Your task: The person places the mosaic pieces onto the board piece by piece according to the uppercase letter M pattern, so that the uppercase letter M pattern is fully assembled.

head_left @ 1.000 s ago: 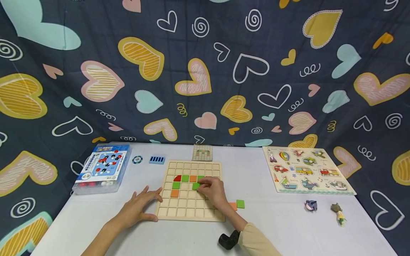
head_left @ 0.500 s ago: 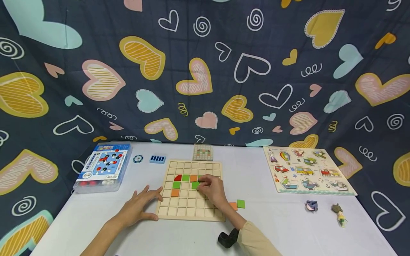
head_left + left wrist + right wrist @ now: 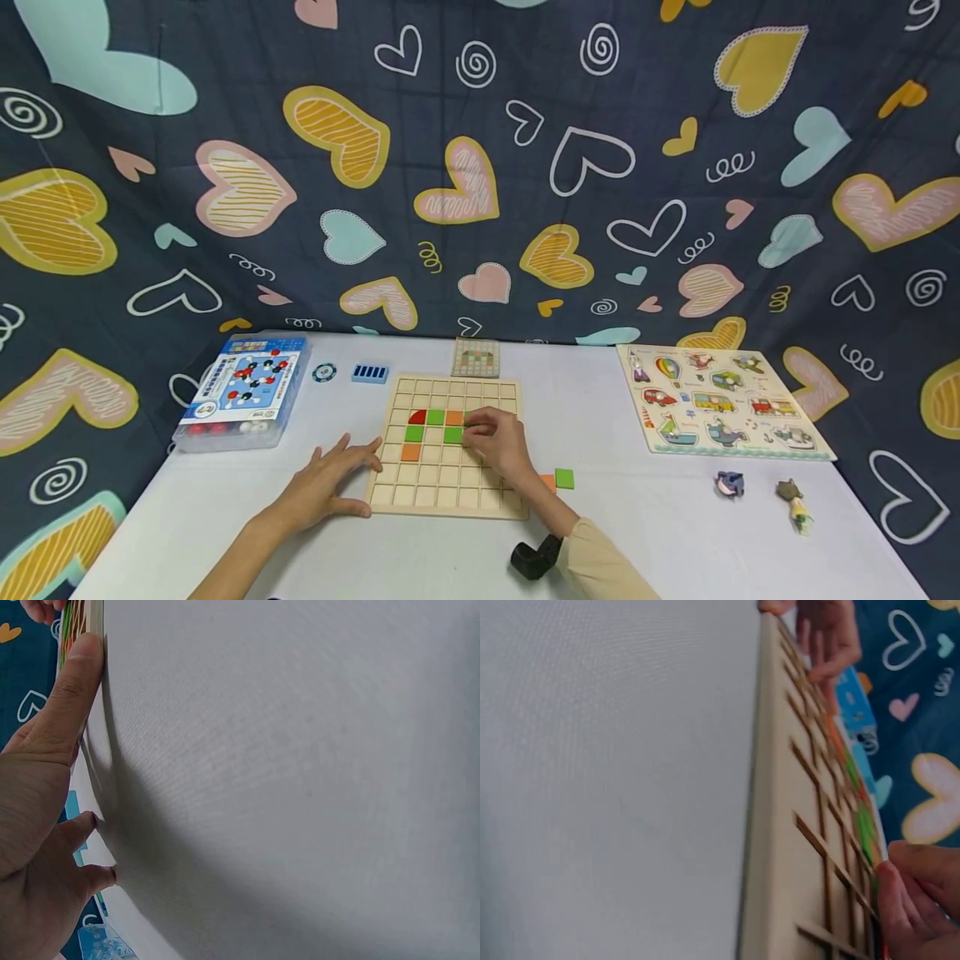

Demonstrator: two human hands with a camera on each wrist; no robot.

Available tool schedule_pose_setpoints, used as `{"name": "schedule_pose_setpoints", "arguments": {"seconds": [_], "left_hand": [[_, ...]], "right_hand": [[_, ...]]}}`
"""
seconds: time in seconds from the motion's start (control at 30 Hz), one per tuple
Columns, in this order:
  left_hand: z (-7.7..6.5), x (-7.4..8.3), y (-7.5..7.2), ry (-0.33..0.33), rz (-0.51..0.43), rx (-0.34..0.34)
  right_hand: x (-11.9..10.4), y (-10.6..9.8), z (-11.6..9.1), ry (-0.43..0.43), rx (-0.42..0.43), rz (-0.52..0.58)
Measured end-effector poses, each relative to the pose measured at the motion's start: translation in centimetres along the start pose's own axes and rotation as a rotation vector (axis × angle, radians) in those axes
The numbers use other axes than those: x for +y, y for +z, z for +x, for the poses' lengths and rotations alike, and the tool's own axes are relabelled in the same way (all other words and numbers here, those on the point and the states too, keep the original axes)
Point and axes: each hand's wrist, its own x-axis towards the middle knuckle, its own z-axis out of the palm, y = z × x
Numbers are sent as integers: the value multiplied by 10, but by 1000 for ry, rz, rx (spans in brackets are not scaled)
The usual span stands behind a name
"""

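Note:
A wooden grid board (image 3: 447,507) lies on the table, bearing green and orange square tiles and one red quarter-round tile (image 3: 417,417). My right hand (image 3: 497,446) is over the board, its thumb and fingertips pinching at the right edge of a green tile (image 3: 453,435) in the grid. In the right wrist view my right hand (image 3: 919,896) has thumb and finger together close to the board's surface; they hide what lies between them. At the board's left edge rests my left hand (image 3: 330,483), fingers spread, thumb at the lower left corner.
An orange tile (image 3: 550,482) and a green tile (image 3: 565,479) lie right of the board. Behind it is a pattern card (image 3: 476,358). Also around are a boxed molecule set (image 3: 243,392), a vehicle puzzle (image 3: 712,400), two small figures (image 3: 729,483) and a black object (image 3: 534,560).
The green tile at my right fingertips has shifted slightly left in the grid. My left hand stays at the board's left edge.

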Motion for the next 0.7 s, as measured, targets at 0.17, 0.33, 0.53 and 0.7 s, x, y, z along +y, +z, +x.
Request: {"name": "schedule_pose_setpoints", "arguments": {"seconds": [0.17, 0.33, 0.53, 0.7], "left_hand": [[0, 1, 0, 5, 9, 6], [-1, 0, 1, -17, 2, -6], [-1, 1, -1, -5, 10, 3], [0, 1, 0, 0, 3, 5]], "right_hand": [[1, -25, -7, 38, 15, -6], [8, -59, -19, 88, 46, -26], [15, -102, -35, 131, 71, -62], [22, -129, -51, 144, 24, -95]]}}
